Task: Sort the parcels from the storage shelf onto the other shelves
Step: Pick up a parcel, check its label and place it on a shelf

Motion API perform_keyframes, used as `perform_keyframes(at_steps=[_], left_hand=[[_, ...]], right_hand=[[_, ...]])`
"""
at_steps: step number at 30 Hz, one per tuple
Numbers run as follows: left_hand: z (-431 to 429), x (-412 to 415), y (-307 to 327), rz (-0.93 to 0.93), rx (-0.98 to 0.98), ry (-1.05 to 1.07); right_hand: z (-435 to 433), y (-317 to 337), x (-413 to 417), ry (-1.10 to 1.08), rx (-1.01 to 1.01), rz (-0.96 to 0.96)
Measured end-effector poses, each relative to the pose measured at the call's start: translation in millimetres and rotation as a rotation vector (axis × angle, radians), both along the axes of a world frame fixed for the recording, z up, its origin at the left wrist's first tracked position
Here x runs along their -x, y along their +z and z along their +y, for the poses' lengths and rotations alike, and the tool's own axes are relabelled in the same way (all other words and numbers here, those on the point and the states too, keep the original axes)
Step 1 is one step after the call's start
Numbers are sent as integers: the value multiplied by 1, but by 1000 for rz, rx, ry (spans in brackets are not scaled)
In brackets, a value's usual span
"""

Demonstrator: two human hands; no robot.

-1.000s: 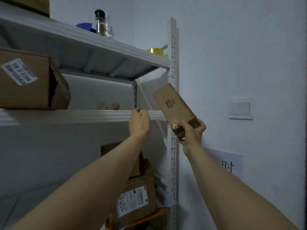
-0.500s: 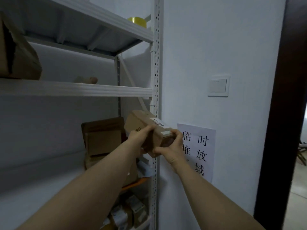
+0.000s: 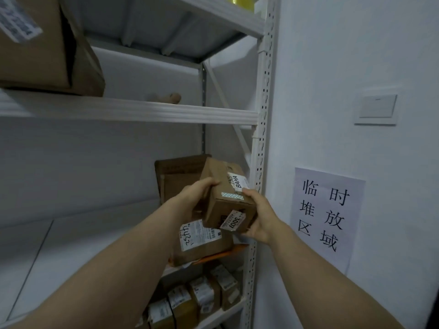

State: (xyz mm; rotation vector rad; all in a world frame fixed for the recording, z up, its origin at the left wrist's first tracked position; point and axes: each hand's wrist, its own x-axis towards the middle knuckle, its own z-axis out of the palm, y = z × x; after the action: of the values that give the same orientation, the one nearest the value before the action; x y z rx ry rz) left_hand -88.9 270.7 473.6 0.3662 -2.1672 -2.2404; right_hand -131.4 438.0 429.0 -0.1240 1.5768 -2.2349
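Observation:
I hold a small brown cardboard parcel (image 3: 226,198) with both hands in front of the white storage shelf (image 3: 260,148). It carries white labels and a strip of tape. My left hand (image 3: 194,194) grips its left side and my right hand (image 3: 260,217) cups its lower right corner. Just behind and below it, a labelled parcel (image 3: 202,241) lies on the middle shelf with a flat brown box (image 3: 177,176) leaning behind it. Several small labelled parcels (image 3: 194,298) stand on the shelf below.
A large cardboard box (image 3: 45,43) sits on the upper shelf at the left, with a small tan object (image 3: 169,98) further right. A yellow tape roll (image 3: 241,1) is on the top shelf. A paper sign (image 3: 325,217) and a wall switch (image 3: 376,108) are on the right wall.
The parcel came down from head height in my right hand alone to chest height. My left hand left the shelf edge and took hold of it. My view tilted down.

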Motion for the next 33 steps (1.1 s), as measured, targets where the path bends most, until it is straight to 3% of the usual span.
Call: perform_keyframes(at_steps=[5,14,19,28,33], left_hand=[[-21,4,2,-59,-55,-62],[-67,24,-9,12,-9,50],[-100,37,-5,69,33,94],[-128,59,-8,105,-44,100],[-132,66,-2,78,13,99]], right_hand=[[-30,-5,10,11,113,-124],[-82,-1,31,9,210,-38],[-83,3,70,-386,281,44],[-96,8,90,-364,13,82],[-97,7,99,-449,-86,118]])
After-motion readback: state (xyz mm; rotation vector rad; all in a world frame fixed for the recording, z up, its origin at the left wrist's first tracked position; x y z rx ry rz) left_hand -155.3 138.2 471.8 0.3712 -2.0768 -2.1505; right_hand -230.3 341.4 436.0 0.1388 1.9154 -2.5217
